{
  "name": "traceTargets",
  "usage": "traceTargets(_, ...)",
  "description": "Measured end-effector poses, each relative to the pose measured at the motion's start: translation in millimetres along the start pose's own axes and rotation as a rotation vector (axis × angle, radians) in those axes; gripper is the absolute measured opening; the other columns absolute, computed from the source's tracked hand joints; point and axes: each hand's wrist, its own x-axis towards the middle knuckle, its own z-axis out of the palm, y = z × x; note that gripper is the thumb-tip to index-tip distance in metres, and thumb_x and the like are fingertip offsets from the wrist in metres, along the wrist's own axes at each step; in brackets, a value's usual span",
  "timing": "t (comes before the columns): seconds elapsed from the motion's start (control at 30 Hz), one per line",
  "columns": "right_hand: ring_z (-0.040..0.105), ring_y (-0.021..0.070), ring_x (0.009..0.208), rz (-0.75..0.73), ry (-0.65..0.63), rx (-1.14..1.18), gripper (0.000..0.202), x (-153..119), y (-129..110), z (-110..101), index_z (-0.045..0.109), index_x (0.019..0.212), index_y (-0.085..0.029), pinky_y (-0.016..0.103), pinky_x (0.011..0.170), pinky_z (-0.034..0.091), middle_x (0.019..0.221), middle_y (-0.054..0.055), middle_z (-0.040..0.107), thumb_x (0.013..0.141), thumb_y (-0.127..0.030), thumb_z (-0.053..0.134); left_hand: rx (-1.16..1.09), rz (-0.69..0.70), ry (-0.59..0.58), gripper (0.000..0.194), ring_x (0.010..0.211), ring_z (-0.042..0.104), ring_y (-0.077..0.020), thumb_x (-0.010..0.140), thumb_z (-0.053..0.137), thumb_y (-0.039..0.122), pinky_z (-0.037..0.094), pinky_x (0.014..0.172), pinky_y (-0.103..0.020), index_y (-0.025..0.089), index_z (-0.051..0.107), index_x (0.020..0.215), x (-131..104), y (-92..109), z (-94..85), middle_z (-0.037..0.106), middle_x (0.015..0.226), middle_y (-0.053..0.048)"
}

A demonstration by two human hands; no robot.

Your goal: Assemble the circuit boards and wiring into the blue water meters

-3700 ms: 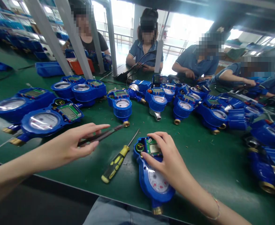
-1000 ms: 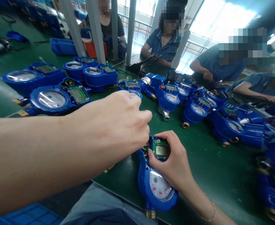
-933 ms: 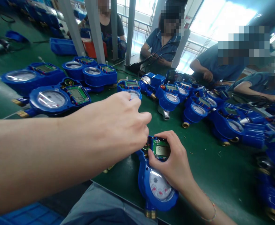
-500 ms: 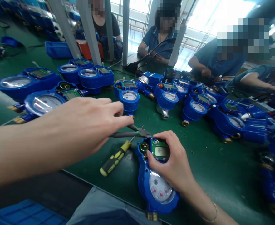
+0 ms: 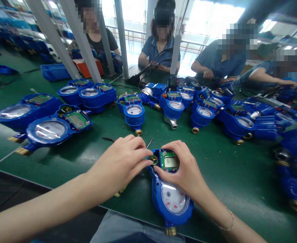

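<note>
A blue water meter [image 5: 157,194] lies at the table's front edge, its brass end toward me. Its top compartment is uncovered, showing a green circuit board with a small display [image 5: 171,162]. My right hand [image 5: 185,168] grips this electronics housing, thumb at the left and fingers over the far edge. At the round part [image 5: 153,159] beside the board, my left hand [image 5: 128,158] closes thumb and forefinger; anything pinched there is too small to make out. Beneath that hand lies the screwdriver [image 5: 120,192], mostly hidden. A dark handle tip [image 5: 108,138] pokes out behind it.
Two water meters [image 5: 49,130] rest at the left, with several more [image 5: 134,113] in a row across the back and right. Metal posts [image 5: 121,40] rise behind them. A blue bin [image 5: 55,72] and an orange box [image 5: 87,68] stand far left. Several people sit opposite.
My left hand has let go of the pliers and moved right and down to the meter's round part. My right hand keeps its hold on the meter. The view has shifted slightly.
</note>
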Motion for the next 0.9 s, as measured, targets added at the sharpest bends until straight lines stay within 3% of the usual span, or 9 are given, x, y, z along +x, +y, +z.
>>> traceTargets(0.2, 0.055, 0.0279, 0.096, 0.021, 0.035, 0.025, 0.038, -2.2, -0.2, 0.5, 0.060, 0.098, -0.019, 0.042, 0.082, 0.048, 0.100, 0.008, 0.059, 0.066, -0.017, 0.080, 0.181, 0.025, -0.231, 0.021, 0.088, 0.066, -0.0292, 0.093, 0.051, 0.022, 0.051, 0.069, -0.040, 0.017, 0.071, 0.097, 32.2, 30.0, -9.4, 0.067, 0.095, -0.010)
traceTargets(0.37, 0.056, 0.0301, 0.093, 0.041, 0.008, 0.056, 0.053, -2.5, 3.1, 0.4, 0.061, 0.096, -0.017, 0.044, 0.078, 0.048, 0.099, 0.008, 0.058, 0.051, -0.014, 0.089, 0.291, 0.083, -0.301, 0.014, 0.065, 0.070, -0.0311, 0.076, 0.072, 0.028, 0.048, 0.051, -0.035, 0.016, 0.071, 0.070, 50.8, 35.5, -10.9, 0.069, 0.071, -0.010)
traceTargets(0.47, 0.058, 0.0290, 0.092, 0.049, 0.000, 0.105, 0.049, -2.0, 8.0, 0.5, 0.062, 0.096, -0.018, 0.043, 0.078, 0.049, 0.098, 0.007, 0.059, 0.056, -0.016, 0.090, 0.311, 0.156, -0.323, 0.019, 0.069, 0.070, -0.0287, 0.074, 0.074, 0.035, 0.048, 0.052, -0.032, 0.017, 0.071, 0.070, 59.4, 30.2, -11.1, 0.071, 0.075, -0.009)
traceTargets(0.67, 0.060, 0.0237, 0.084, -0.007, 0.119, 0.176, 0.036, -4.1, 5.6, 1.6, 0.062, 0.091, -0.018, 0.035, 0.072, 0.050, 0.091, 0.003, 0.058, 0.059, -0.008, 0.076, 0.218, 0.287, -0.297, 0.008, 0.075, 0.067, -0.0193, 0.085, 0.062, 0.026, 0.048, 0.060, -0.027, 0.020, 0.065, 0.082, 48.2, 14.6, -5.4, 0.069, 0.086, -0.004)
traceTargets(0.9, 0.058, 0.0246, 0.085, 0.011, 0.043, 0.235, 0.037, -3.7, -1.3, -0.2, 0.063, 0.090, -0.016, 0.035, 0.074, 0.048, 0.092, 0.006, 0.059, 0.055, -0.010, 0.074, 0.095, 0.286, -0.224, 0.014, 0.075, 0.063, -0.0159, 0.092, 0.051, 0.022, 0.043, 0.061, -0.025, 0.019, 0.060, 0.081, 27.3, 7.5, 11.9, 0.066, 0.086, -0.002)
